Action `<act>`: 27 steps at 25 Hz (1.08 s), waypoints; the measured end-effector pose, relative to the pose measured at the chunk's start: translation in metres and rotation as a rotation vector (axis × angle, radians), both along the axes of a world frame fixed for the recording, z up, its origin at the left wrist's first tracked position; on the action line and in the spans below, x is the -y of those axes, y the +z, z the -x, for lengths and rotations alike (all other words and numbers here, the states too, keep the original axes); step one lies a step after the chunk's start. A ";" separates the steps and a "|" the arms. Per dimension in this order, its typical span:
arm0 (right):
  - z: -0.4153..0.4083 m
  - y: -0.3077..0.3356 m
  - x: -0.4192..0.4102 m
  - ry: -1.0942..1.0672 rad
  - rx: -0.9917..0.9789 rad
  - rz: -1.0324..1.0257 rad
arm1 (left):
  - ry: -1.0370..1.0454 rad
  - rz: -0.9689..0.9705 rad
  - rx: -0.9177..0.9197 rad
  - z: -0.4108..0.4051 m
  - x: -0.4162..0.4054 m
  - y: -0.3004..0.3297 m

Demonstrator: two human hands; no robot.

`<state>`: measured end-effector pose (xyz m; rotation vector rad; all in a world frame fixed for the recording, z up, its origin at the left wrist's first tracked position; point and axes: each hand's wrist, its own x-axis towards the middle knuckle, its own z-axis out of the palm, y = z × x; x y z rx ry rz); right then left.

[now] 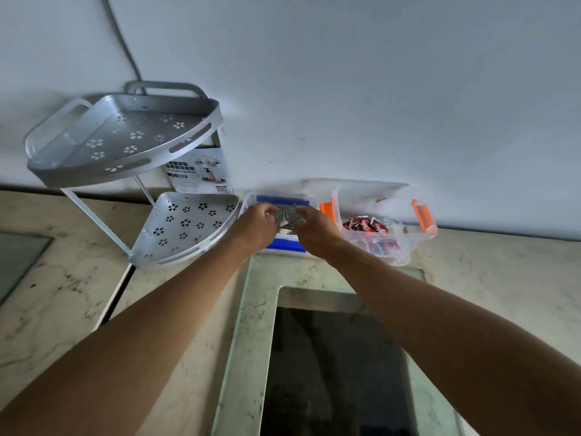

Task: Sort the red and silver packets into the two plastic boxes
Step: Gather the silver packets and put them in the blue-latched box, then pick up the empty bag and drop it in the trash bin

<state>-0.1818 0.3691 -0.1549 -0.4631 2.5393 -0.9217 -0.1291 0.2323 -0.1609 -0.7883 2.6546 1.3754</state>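
Note:
Two clear plastic boxes stand against the wall. The left box (pixel 280 201) has blue latches; the right box (pixel 399 247) has orange latches and holds several red packets (pixel 366 225). My left hand (pixel 255 225) and my right hand (pixel 314 229) are both stretched out over the blue-latched box. Together they pinch a small bunch of silver packets (pixel 288 215) between the fingertips, just above that box. What lies inside the blue-latched box is mostly hidden by my hands.
A silver two-tier corner rack (pixel 125 140) stands left of the boxes, its lower shelf (pixel 185 228) close to my left wrist. A printed carton (pixel 201 171) sits behind it. A dark sunken panel (pixel 336 372) lies in the marble counter (pixel 63 294) below my arms.

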 end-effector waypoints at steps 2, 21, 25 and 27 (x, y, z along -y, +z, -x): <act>-0.028 0.025 -0.025 0.028 -0.039 -0.016 | -0.028 0.001 0.019 -0.031 -0.016 0.021; -0.193 0.044 -0.263 -0.127 -0.053 -0.041 | -0.318 0.155 0.038 -0.184 -0.200 0.060; -0.224 0.005 -0.346 -0.335 0.035 -0.072 | -0.442 0.064 0.094 -0.176 -0.271 0.018; -0.250 -0.020 -0.392 -0.464 0.092 -0.091 | -0.531 0.052 0.119 -0.177 -0.314 -0.002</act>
